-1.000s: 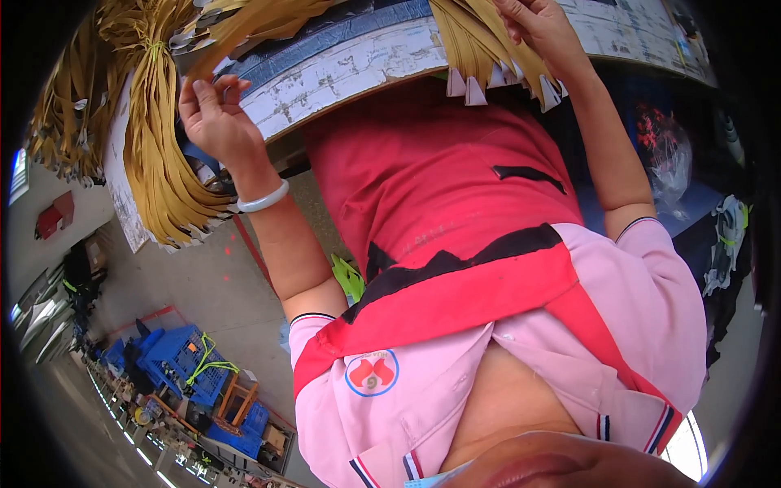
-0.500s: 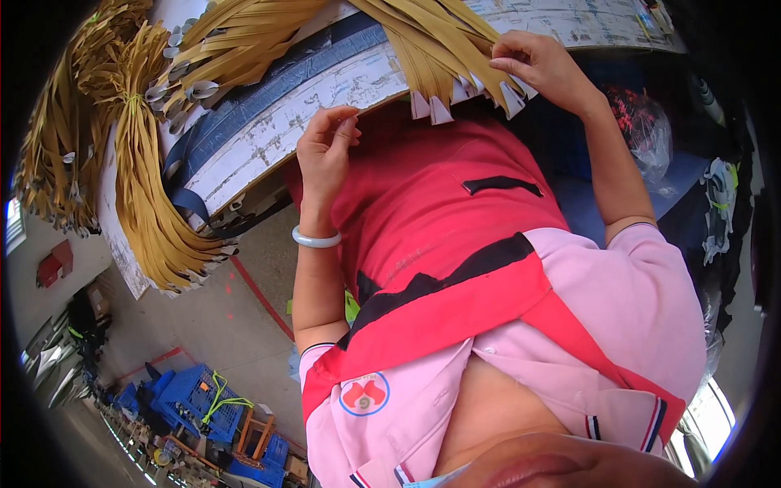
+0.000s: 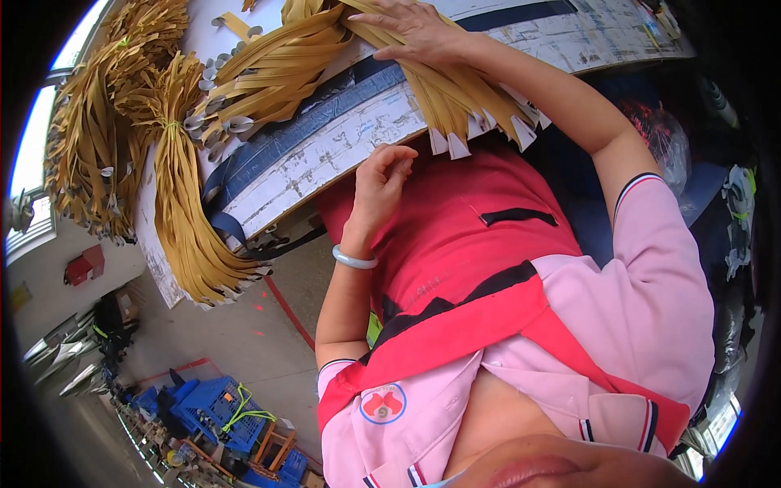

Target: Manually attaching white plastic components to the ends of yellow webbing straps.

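Note:
My right hand (image 3: 419, 32) reaches across the table with fingers spread, palm down on a bundle of flat tan strips (image 3: 443, 89). The strips' white-tipped ends hang over the near table edge. My left hand (image 3: 381, 191) hovers just off that edge, in front of my red apron (image 3: 480, 191). Its fingers are curled in towards the thumb, and whatever they hold, if anything, is hidden. Left of the right hand lies a second bundle of tan strips (image 3: 281, 69), with whitish rounded ends.
A tied tan bundle (image 3: 179, 195) droops over the table's left end, beside a larger heap (image 3: 93, 146). A dark blue band (image 3: 325, 98) runs along the white, worn table (image 3: 325, 159). Blue crates (image 3: 220, 411) stand on the floor at lower left.
My right hand has moved left and farther over the table, from the strips' white ends to higher on the bundle, its fingers spreading. The view has shifted; my left hand stays curled near the edge.

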Action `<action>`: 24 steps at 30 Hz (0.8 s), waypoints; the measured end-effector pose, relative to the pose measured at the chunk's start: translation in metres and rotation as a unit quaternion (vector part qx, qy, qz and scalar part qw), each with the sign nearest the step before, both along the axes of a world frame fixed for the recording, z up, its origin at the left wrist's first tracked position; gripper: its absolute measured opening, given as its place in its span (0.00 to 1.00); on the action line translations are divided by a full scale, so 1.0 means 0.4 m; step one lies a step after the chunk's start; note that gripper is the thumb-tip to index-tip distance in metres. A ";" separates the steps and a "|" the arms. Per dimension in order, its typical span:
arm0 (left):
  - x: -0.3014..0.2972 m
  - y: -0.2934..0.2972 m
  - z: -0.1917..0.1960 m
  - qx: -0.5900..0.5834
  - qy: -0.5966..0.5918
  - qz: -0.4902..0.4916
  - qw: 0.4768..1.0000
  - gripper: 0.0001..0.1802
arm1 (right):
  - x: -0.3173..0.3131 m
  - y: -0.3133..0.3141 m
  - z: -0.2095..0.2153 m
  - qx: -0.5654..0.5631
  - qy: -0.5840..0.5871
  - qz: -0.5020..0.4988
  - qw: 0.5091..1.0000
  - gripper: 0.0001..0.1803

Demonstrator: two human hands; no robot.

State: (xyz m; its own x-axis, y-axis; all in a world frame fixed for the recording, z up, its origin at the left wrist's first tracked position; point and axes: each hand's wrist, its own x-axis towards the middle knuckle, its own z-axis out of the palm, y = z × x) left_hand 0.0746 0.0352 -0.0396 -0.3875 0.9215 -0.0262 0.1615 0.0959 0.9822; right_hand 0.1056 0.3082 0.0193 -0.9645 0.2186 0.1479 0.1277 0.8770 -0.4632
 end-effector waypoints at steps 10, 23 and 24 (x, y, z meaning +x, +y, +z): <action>0.006 -0.044 -0.034 -0.053 -0.107 0.063 0.991 0.07 | -0.290 0.047 -0.154 0.060 -0.072 -0.013 0.996 0.35; 0.033 -0.052 -0.056 -0.055 -0.030 0.025 0.998 0.06 | -0.383 0.037 -0.080 0.102 -0.193 -0.103 0.970 0.30; 0.037 -0.057 -0.058 -0.051 -0.032 0.019 0.998 0.06 | -0.359 0.075 -0.079 0.105 -0.196 -0.109 0.969 0.30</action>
State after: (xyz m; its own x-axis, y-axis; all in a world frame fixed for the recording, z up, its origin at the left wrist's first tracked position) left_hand 0.0896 0.0124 -0.0628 -0.4174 0.8971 -0.1451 0.0924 0.2007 0.9753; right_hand -0.0379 0.3383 -0.0123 -0.8903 0.4274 -0.1571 0.4496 0.8796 -0.1552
